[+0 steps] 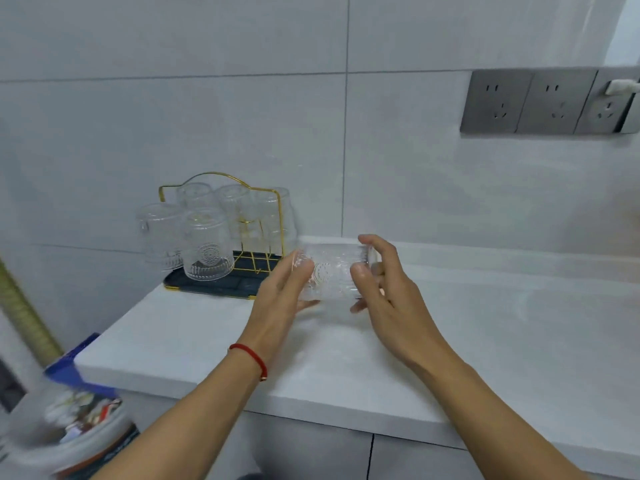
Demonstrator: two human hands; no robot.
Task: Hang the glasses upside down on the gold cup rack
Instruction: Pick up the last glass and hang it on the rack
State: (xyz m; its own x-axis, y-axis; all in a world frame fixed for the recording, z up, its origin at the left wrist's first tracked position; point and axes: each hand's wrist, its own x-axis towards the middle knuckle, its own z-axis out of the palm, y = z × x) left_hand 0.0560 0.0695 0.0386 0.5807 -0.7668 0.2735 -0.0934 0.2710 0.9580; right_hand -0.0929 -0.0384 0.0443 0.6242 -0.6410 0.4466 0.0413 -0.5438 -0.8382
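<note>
Two bare forearms reached up from the bottom edge, the left one wearing a red string bracelet (250, 358) at the wrist. Between them a clear patterned glass (332, 271) lay on its side in the air above the white counter (207, 344). The left hand (280, 292) pressed flat against one end of it, fingers spread rather than curled, while the right hand (384, 282) gripped the other end, thumb on the near side and fingers wrapped over the top. Which end was the mouth I couldn't make out through the blur.

Just left of the glass, against the tiled wall (173, 98), stood the gold cup rack (221, 181) on its dark tray (214, 289). Five glasses already hung there upside down; the front one (207, 244) and another (160, 233) at the left stood nearest the counter edge and crowded that side. The rack's right-hand front, closest to the held glass, showed bare gold wire.

Grey wall sockets (547, 102) ran along the wall at the upper right, well clear of the hands. Down at the lower left, below the counter, sat a blurred white container (69, 431) of clutter and something blue (69, 365).
</note>
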